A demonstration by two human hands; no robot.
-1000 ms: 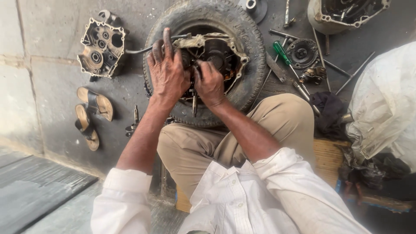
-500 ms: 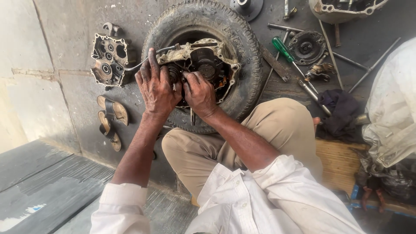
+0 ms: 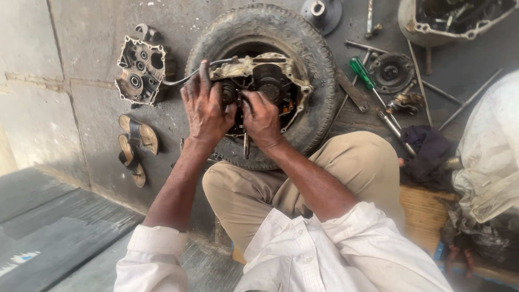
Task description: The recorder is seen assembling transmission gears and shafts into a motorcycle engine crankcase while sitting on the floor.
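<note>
Oily concrete floor, engine case (image 3: 273, 81) inside tyre (image 3: 319, 65), under both hands (image 3: 232, 113)

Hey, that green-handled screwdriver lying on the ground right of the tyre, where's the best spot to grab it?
Take the green-handled screwdriver by its green handle, from above. It lies flat with the handle pointing up-left toward the tyre and open ground beside it, while the thin shaft runs down-right among other metal rods and parts.

We are looking down at a floor-level repair workshop, an engine case (image 3: 265, 86) resting in a tyre (image 3: 319, 70) under our fingers (image 3: 203, 81), a screwdriver (image 3: 365, 75) and parts lying beyond them
</note>
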